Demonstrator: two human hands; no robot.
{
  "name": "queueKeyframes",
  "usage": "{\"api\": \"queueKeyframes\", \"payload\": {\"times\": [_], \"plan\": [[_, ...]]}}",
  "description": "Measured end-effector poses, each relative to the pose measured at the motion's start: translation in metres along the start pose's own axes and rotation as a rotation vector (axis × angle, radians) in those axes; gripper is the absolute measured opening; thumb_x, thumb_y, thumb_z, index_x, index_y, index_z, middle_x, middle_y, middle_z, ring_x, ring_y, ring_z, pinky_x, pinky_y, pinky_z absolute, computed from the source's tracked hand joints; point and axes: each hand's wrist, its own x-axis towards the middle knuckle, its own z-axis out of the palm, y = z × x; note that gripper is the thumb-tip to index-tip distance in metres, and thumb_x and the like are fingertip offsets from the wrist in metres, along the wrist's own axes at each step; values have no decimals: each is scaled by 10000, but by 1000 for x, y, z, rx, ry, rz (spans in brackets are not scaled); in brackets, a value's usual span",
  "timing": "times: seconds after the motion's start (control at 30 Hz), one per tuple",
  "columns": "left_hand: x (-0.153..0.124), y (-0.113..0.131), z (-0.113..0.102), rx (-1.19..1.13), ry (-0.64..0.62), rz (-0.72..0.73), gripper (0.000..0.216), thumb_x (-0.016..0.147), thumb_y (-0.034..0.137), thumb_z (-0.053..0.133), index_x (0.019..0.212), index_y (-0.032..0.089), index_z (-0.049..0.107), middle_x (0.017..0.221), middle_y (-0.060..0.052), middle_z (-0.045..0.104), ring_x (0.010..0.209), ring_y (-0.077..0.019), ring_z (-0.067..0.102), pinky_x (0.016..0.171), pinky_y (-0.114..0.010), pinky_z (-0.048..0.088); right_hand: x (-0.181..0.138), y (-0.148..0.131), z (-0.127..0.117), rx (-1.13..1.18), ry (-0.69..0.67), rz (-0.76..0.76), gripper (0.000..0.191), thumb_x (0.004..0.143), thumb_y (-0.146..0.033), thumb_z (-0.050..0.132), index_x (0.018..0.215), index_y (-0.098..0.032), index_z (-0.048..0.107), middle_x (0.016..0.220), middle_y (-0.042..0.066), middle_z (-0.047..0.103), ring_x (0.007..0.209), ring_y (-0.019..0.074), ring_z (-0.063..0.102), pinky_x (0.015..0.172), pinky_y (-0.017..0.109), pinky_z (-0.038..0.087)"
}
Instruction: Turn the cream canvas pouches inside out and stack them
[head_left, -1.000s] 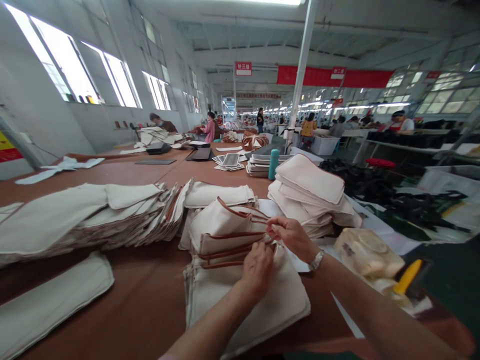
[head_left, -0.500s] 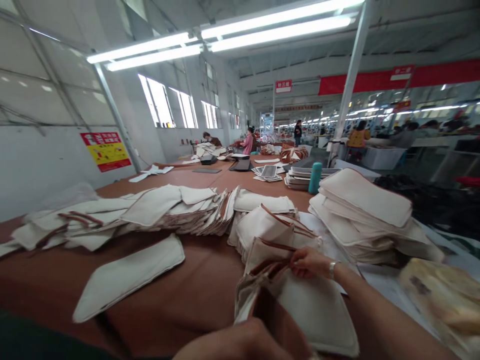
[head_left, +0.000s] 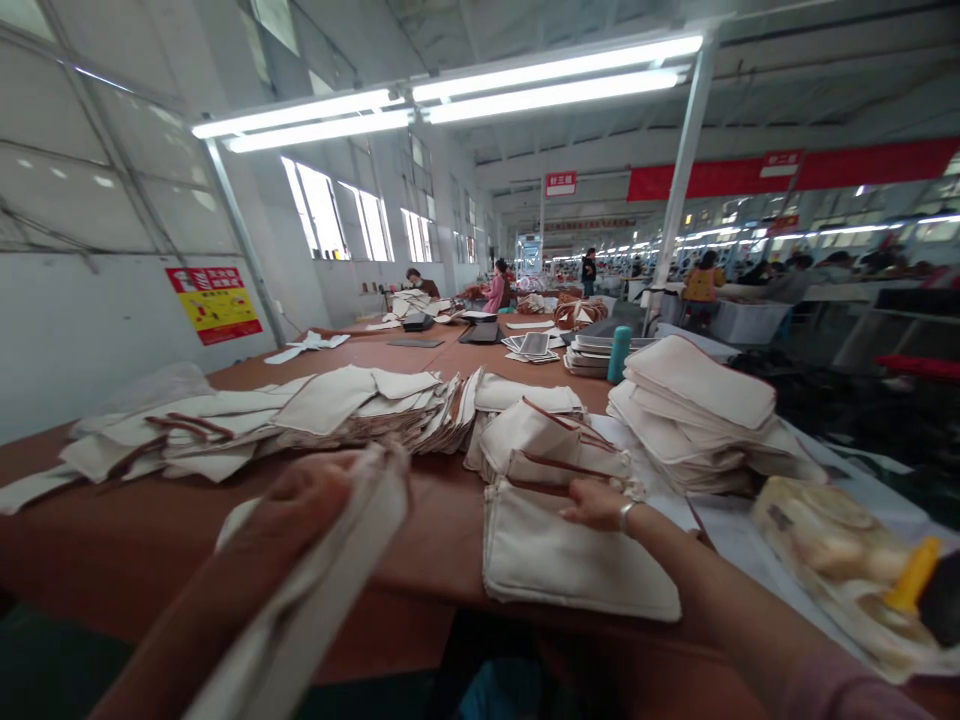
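Observation:
My left hand (head_left: 304, 500) is raised at the lower left, closed on a cream canvas piece (head_left: 330, 570) that hangs down over my forearm, blurred by motion. My right hand (head_left: 596, 503) rests on the far edge of a small stack of flat cream canvas panels (head_left: 570, 560) lying near the front of the brown table (head_left: 135, 540); its fingers look stretched out and flat. Just behind this hand lie canvas pieces with brown leather trim (head_left: 555, 445).
A long fanned row of canvas pieces (head_left: 300, 415) crosses the table at left. A tall pile of cream panels (head_left: 697, 410) stands at right, a teal bottle (head_left: 619, 355) behind it. A plastic bag with a yellow-handled tool (head_left: 847, 550) lies at far right. Other workers sit far back.
My left hand has lifted a canvas piece off the stack and swung it up to the left. The right hand stays on the stack, now pressed flat. The camera has turned a little.

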Motion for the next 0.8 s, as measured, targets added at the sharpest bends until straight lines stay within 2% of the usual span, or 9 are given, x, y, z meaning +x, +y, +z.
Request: {"api": "queueKeyframes", "payload": {"times": [0.03,0.07,0.1,0.17,0.2,0.33,0.53,0.67,0.8], "plan": [[-9,2,-10,-67,-72,-5,499,909,607,412,882,161,634,634,-13,548,494,-125,493,434,-226,371,-6,-16,2,34,-5,-53,271,931,-308,583,1146,-143,602,1167,94,617,1008,238,616,861,422,520],[-15,4,-15,-272,-345,-35,501,868,625,478,902,147,627,656,-9,544,518,-119,486,463,-222,377,-15,-32,5,72,-9,-109,271,938,-328,563,1132,-146,613,1157,96,628,1027,245,610,877,408,507],[-18,8,-17,-413,-498,-63,494,825,619,552,877,132,622,666,-5,532,534,-109,467,486,-215,374,-25,-48,8,112,-14,-166,293,952,-353,524,1140,-146,613,1154,100,636,1053,250,603,892,392,494],[-15,15,-10,-579,-670,-59,470,769,565,657,876,109,620,717,-4,510,620,-113,450,557,-212,374,-52,-78,14,222,-31,-288,377,1000,-386,369,1239,-163,558,1201,102,625,1106,240,588,909,363,477],[-11,18,-3,-604,-699,-44,446,757,530,688,864,102,618,726,0,492,649,-114,435,580,-210,363,-67,-90,17,294,-52,-357,395,1004,-382,335,1259,-166,546,1213,101,620,1118,233,583,921,356,465],[6,22,18,-584,-744,33,354,749,422,731,738,109,566,710,27,411,670,-103,363,580,-202,291,-116,-109,27,498,-91,-563,297,883,-378,582,1083,-167,641,1079,78,639,1013,233,573,896,332,431],[0,12,34,-635,-767,-91,315,727,357,754,813,130,554,700,53,422,648,-90,344,562,-185,269,-137,-83,36,355,69,-456,227,920,-402,544,854,-186,530,738,-18,472,663,128,413,580,223,352],[-6,11,45,-786,-773,-222,353,704,383,773,885,133,604,756,33,509,681,-98,414,600,-183,313,-144,-82,39,190,86,-470,152,956,-310,479,855,-200,508,778,-5,535,697,139,473,631,233,382],[-5,13,50,-781,-765,-245,338,751,416,734,903,123,660,798,1,573,724,-115,461,658,-207,355,-150,-90,36,74,131,-477,127,967,-215,400,887,-217,499,800,-2,560,715,145,501,650,234,394]]}}
